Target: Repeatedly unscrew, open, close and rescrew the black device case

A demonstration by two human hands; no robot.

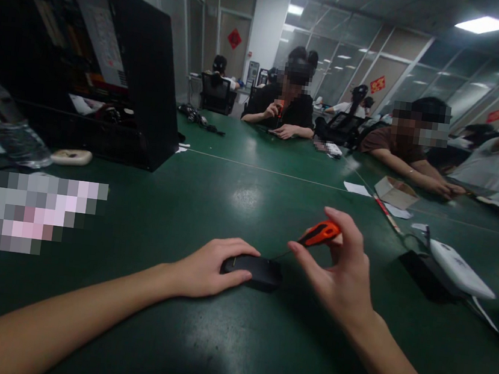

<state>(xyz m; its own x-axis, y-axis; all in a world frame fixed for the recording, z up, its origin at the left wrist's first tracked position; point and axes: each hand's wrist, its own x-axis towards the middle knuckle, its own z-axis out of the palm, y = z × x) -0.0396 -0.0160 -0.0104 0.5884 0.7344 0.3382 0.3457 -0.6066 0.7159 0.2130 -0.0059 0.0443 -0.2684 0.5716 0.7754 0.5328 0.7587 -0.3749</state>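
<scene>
A small black device (261,275), shaped like a computer mouse, lies on the green table (145,332). My left hand (216,268) grips its left end, thumb on the near side and fingers over the far side. In my right hand (346,271) is a screwdriver (322,233) with an orange and black handle, pinched between thumb and fingers. Its thin shaft slants down to the left, the tip at the far right part of the device. Whether the tip sits in a screw is too small to tell.
At left stand an open black computer case (131,75) and a plastic bottle (7,121), with a beige computer mouse (72,157) nearby. To the right are a white power bank-like block (462,268), a small box (395,193) and cables. Co-workers sit across the table.
</scene>
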